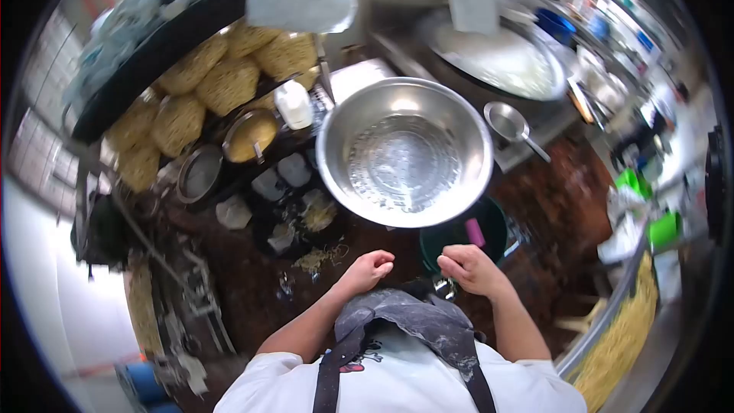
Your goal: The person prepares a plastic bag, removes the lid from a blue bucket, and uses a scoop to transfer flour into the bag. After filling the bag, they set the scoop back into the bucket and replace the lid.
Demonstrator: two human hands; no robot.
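Observation:
Both hands are held in front of the apron, below a large steel bowl [405, 154] with clear liquid in it. My left hand [368, 271] has its fingers curled together, and nothing can be made out in it. My right hand [468, 269] is also curled, just in front of a dark green bucket [436, 235] that stands partly under the bowl. A pink object [475, 232] is in the bucket. Neither hand touches the bowl. A small shiny item [444, 288] shows beside my right hand; whether the hand holds it is unclear.
Right of the bowl lie a strainer with a handle [506, 121] and a wide pan of pale liquid [497, 61]. Yellow noodle bundles [228, 86], a white jug [293, 105] and a pot [251, 135] are at the left. A noodle-filled container [623, 336] stands at the lower right.

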